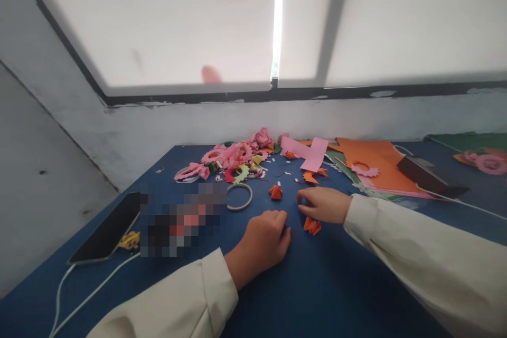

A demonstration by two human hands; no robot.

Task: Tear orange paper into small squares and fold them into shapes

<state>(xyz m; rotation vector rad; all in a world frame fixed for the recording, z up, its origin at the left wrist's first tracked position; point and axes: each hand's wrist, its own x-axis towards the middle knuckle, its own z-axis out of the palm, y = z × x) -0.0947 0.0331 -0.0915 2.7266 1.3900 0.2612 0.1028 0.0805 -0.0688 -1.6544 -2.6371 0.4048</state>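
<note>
My left hand (262,238) rests low over the blue table, its fingers curled down and the thumb alongside. Whatever lies inside them, if anything, is hidden. Farther right, my right hand (324,205) is bent over the table with a gap between thumb and forefinger, and nothing shows in that gap. Just below it is an orange folded-paper piece (312,226), partly covered by the hand. Between and beyond both hands sits a red-orange folded-paper piece (275,192). Another orange paper piece (314,175) lies behind my right hand.
A roll of tape (240,197) lies left of centre. Pink paper cutouts (233,154) and scraps are heaped at the back. Orange sheets (368,156) and a dark device (430,175) with a cable are at right. A phone-like black slab (106,229) lies left, beside a blurred-out patch.
</note>
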